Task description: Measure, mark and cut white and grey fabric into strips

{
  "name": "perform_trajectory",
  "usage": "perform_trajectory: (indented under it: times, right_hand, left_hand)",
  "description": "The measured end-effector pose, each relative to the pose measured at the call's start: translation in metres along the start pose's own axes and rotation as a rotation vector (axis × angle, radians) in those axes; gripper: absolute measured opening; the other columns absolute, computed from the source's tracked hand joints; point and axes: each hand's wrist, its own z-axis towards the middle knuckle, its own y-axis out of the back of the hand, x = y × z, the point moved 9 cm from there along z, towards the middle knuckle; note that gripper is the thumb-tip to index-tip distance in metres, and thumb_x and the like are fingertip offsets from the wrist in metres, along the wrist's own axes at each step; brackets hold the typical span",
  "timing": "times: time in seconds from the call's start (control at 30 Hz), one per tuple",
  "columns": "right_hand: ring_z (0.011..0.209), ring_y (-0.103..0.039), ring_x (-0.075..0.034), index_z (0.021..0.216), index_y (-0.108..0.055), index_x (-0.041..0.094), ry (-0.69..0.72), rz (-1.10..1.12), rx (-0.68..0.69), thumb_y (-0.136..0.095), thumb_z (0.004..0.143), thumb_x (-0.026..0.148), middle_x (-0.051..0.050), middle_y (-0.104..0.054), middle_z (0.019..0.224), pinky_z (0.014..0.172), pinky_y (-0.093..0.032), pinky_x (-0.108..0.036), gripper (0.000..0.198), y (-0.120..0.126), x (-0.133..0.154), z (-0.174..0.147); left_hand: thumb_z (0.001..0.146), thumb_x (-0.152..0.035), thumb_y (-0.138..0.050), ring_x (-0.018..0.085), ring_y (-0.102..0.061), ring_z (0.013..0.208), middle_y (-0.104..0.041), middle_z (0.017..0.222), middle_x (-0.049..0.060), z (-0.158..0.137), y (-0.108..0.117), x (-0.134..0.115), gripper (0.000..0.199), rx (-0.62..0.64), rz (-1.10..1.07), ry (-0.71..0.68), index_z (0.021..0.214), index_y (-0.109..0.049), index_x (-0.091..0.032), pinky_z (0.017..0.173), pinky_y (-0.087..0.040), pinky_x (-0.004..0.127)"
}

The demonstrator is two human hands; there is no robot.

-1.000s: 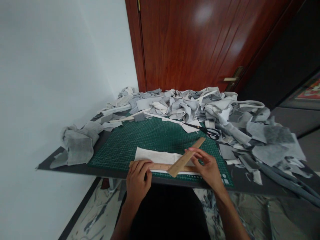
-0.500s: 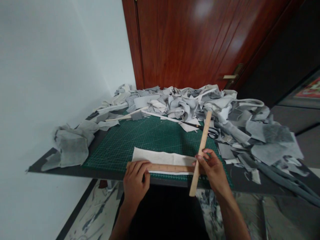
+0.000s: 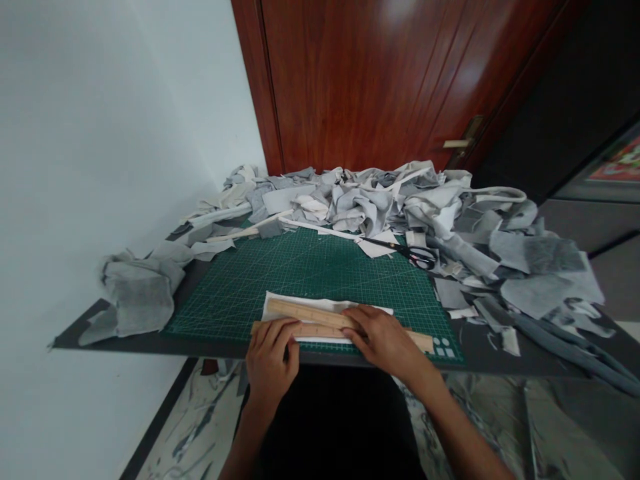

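Note:
A white folded strip of cloth (image 3: 274, 315) lies along the near edge of the green cutting mat (image 3: 310, 263). My left hand (image 3: 273, 357) presses on the left part of a wooden ruler (image 3: 323, 331), fingers over it and thumb at its near edge. This ruler lies lengthwise on the cloth. A second wooden ruler (image 3: 303, 311) rests slightly slanted just beyond the first, its left end over the cloth. My right hand (image 3: 385, 339) is closed over this second ruler and hides where the two rulers meet. Right of that hand, a ruler end reaches onto the mat.
Black-handled scissors (image 3: 420, 257) lie at the mat's far right. A heap of grey and white cloth scraps (image 3: 360, 207) lines the back of the dark table (image 3: 85, 333). More scraps (image 3: 137, 297) sit at the left. A wall and a brown door (image 3: 350, 87) stand behind.
My right hand has moved left and lowered the second ruler from a steep, upright-looking slant to nearly parallel with the first. My left hand stays on the first ruler.

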Motion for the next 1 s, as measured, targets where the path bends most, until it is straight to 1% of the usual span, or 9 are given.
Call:
perform_trajectory:
  times: [0.07,0.13,0.27,0.4,0.5,0.6,0.67,0.87,1.0]
  right_hand:
    - [0.104,-0.068,-0.027,0.13,-0.068,0.019,0.038,-0.066,0.014,-0.055,0.105,0.032,-0.012,-0.071,0.115,0.097,-0.053,-0.041,0.031,-0.003,0.002,0.008]
    - [0.106,-0.066,-0.027,0.131,-0.069,0.02,0.089,-0.106,0.019,-0.056,0.106,0.032,-0.012,-0.069,0.114,0.098,-0.052,-0.042,0.031,-0.004,0.005,0.015]
    - [0.108,-0.062,-0.026,0.141,-0.064,0.022,0.202,-0.105,0.026,-0.053,0.108,0.031,-0.011,-0.066,0.113,0.096,-0.051,-0.042,0.036,-0.007,0.01,0.024]
    - [0.11,-0.059,-0.026,0.145,-0.063,0.023,0.233,-0.117,0.016,-0.054,0.107,0.025,-0.011,-0.065,0.118,0.096,-0.05,-0.042,0.039,-0.009,0.014,0.032]
    - [0.11,-0.059,-0.026,0.141,-0.066,0.025,0.211,-0.135,0.012,-0.059,0.105,0.022,-0.01,-0.065,0.12,0.098,-0.049,-0.042,0.037,-0.009,0.018,0.036]
    - [0.11,-0.059,-0.026,0.136,-0.069,0.026,0.173,-0.131,-0.025,-0.063,0.103,0.023,-0.009,-0.066,0.12,0.098,-0.048,-0.043,0.034,-0.005,0.015,0.035]
    - [0.109,-0.06,-0.027,0.134,-0.07,0.027,0.134,-0.129,-0.052,-0.064,0.102,0.022,-0.009,-0.067,0.119,0.097,-0.048,-0.043,0.033,-0.002,0.006,0.028]
    - [0.104,-0.062,-0.027,0.124,-0.075,0.029,0.009,-0.179,-0.138,-0.062,0.103,0.024,-0.009,-0.07,0.115,0.089,-0.048,-0.044,0.025,0.012,-0.037,-0.006]
    - [0.102,-0.062,-0.027,0.124,-0.076,0.03,-0.026,-0.176,-0.157,-0.061,0.103,0.024,-0.009,-0.071,0.114,0.089,-0.048,-0.044,0.027,0.019,-0.049,-0.014]
  left_hand:
    - [0.093,-0.008,-0.049,0.027,-0.067,0.098,-0.078,0.103,0.004,0.0,0.0,0.0,0.027,-0.002,-0.003,-0.004,0.103,-0.07,-0.023,0.093,-0.047,0.042]
    - [0.094,-0.008,-0.049,0.027,-0.067,0.098,-0.078,0.103,0.004,0.0,0.0,0.0,0.027,0.0,-0.004,-0.004,0.104,-0.07,-0.023,0.093,-0.047,0.042]
    - [0.094,-0.009,-0.05,0.027,-0.066,0.099,-0.077,0.104,0.005,-0.002,-0.001,0.001,0.026,-0.008,-0.001,-0.015,0.105,-0.07,-0.022,0.094,-0.047,0.043]
    - [0.094,-0.009,-0.05,0.027,-0.066,0.1,-0.077,0.105,0.005,-0.002,-0.001,0.002,0.026,-0.022,0.01,-0.012,0.103,-0.071,-0.023,0.094,-0.047,0.044]
    - [0.095,-0.009,-0.05,0.028,-0.066,0.103,-0.076,0.108,0.006,-0.002,0.001,0.001,0.026,-0.034,0.015,-0.016,0.102,-0.071,-0.023,0.099,-0.047,0.046]
    - [0.095,-0.008,-0.049,0.027,-0.067,0.105,-0.076,0.111,0.006,-0.002,0.001,0.0,0.027,-0.021,-0.004,-0.022,0.102,-0.071,-0.023,0.099,-0.047,0.045]
    - [0.094,-0.009,-0.049,0.027,-0.068,0.104,-0.077,0.109,0.005,-0.002,0.001,0.0,0.027,-0.006,-0.02,-0.017,0.102,-0.071,-0.023,0.098,-0.047,0.044]
    - [0.094,-0.008,-0.049,0.026,-0.069,0.103,-0.077,0.107,0.004,-0.001,0.001,0.001,0.028,-0.002,-0.038,0.007,0.101,-0.071,-0.024,0.098,-0.047,0.043]
    - [0.095,-0.011,-0.05,0.027,-0.068,0.1,-0.077,0.103,0.003,0.0,-0.001,0.004,0.024,0.017,-0.053,0.031,0.096,-0.07,-0.024,0.096,-0.047,0.044]
